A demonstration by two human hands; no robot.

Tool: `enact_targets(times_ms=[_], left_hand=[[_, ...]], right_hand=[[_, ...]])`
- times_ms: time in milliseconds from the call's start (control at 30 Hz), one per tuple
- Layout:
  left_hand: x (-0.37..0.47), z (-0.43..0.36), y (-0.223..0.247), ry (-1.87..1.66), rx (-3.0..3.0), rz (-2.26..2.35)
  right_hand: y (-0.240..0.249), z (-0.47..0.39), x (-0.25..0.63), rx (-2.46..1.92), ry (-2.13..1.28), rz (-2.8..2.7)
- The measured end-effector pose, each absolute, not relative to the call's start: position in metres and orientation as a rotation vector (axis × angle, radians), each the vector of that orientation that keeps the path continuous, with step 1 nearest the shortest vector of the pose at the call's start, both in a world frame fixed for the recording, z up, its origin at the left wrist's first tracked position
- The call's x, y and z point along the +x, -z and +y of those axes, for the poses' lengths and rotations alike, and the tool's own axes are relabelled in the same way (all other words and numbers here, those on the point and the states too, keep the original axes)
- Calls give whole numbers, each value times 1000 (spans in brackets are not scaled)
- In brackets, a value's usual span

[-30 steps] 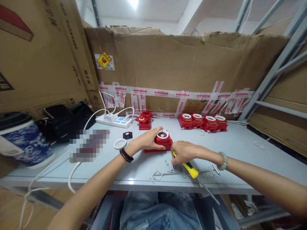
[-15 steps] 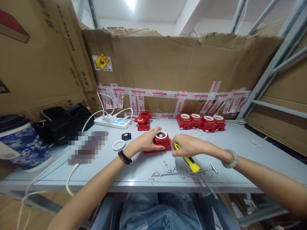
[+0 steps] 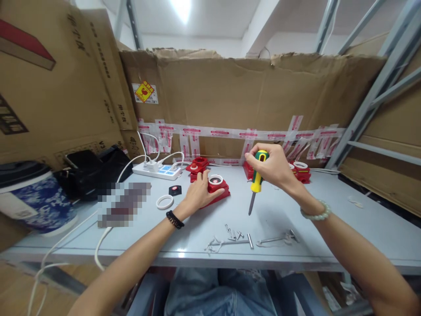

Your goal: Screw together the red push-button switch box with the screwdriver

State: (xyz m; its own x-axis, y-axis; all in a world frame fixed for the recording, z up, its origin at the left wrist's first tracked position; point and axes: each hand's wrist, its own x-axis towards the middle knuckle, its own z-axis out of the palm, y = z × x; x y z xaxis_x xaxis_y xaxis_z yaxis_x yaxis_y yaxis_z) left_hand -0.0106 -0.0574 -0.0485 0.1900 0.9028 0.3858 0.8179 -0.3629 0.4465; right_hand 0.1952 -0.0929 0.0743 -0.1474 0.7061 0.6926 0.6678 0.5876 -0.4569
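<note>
Just right of center, the right hand [image 3: 271,164] grips a yellow-and-green screwdriver [image 3: 257,177] tip-down, while the left hand's [image 3: 199,192] spread fingers hold the red housing [image 3: 221,193] at the frame's center.

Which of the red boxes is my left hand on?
The front red box, nearest you; the other red boxes stand farther back, by the cardboard wall.
</note>
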Motion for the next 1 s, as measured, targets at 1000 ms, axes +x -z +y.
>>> enact_targets(times_ms=[1000], left_hand=[[-4,-66,40,-860,2957,1363]], right_hand=[[-44,-82,171,-919,139,-1743]])
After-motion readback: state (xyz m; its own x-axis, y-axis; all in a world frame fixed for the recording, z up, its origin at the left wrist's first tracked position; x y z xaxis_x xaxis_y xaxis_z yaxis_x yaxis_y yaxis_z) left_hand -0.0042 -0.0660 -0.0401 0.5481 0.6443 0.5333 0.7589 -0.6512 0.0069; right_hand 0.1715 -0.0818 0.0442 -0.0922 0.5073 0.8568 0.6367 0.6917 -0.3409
